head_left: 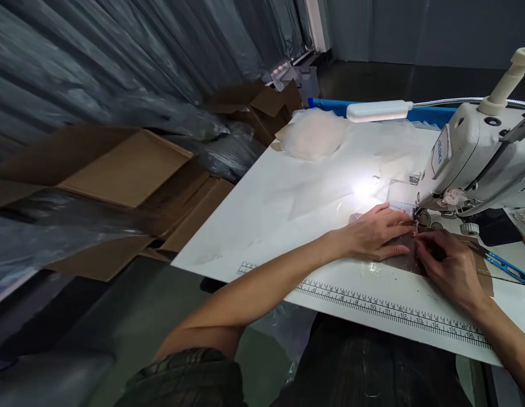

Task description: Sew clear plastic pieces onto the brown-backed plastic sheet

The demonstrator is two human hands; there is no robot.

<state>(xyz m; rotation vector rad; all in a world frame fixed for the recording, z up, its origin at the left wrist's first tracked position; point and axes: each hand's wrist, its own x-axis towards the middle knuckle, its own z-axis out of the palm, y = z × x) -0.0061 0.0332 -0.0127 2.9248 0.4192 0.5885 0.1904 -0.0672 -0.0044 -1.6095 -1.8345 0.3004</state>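
My left hand (375, 233) lies flat on a clear, thin piece of material (404, 261) on the white sewing table (288, 209), fingertips pointing at the needle area of the white sewing machine (470, 164). Just to its right, my right hand (451, 265) pinches the same material, fingers curled close to the presser foot (419, 217). The material's exact edges are hard to make out.
Blue-handled snips (506, 265) lie right of my right hand. A lit lamp (379, 111) hangs over the table, near a pale heap of sheer pieces (315, 134). A printed ruler (394, 308) runs along the front edge. Open cardboard boxes (127, 169) and plastic sheeting stand left.
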